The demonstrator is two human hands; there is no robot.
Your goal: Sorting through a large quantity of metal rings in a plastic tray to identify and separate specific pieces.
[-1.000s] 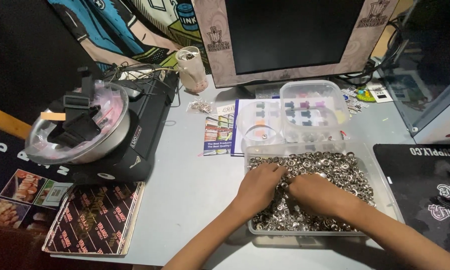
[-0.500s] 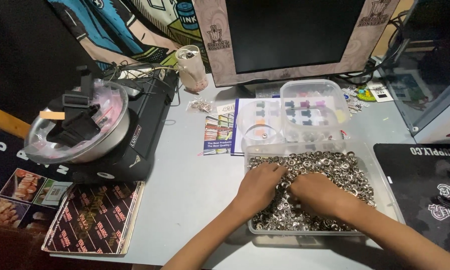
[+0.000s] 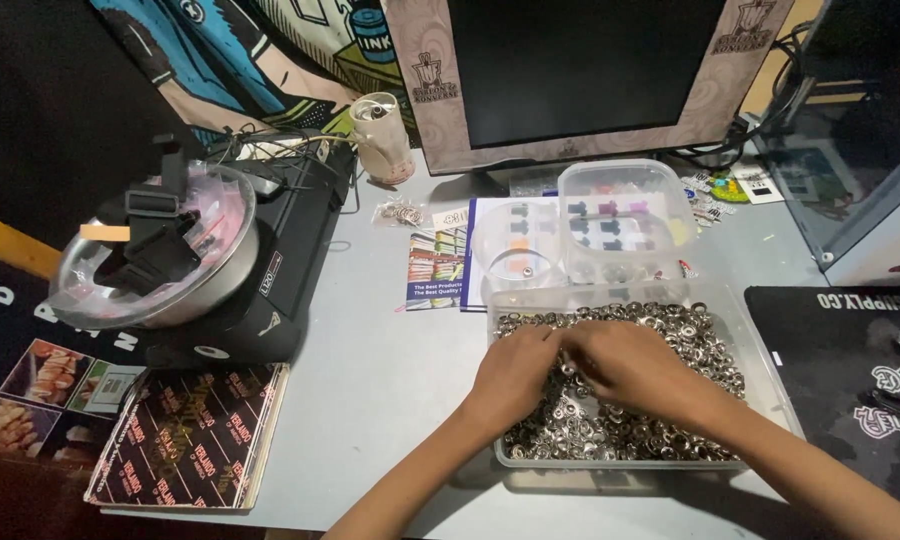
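**Both hands deep in the rings**

Your left hand (image 3: 515, 375) has edged inward to meet your right hand (image 3: 635, 365); both now pinch together over the metal rings (image 3: 670, 325) filling the clear tray (image 3: 770, 380) on the tabletop (image 3: 390, 380). Exact grip: cannot tell.

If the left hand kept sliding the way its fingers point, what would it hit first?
The left hand points up and right across the metal rings in the clear tray. It would likely meet the right hand almost at once; their fingertips already look close, though depth is unclear.
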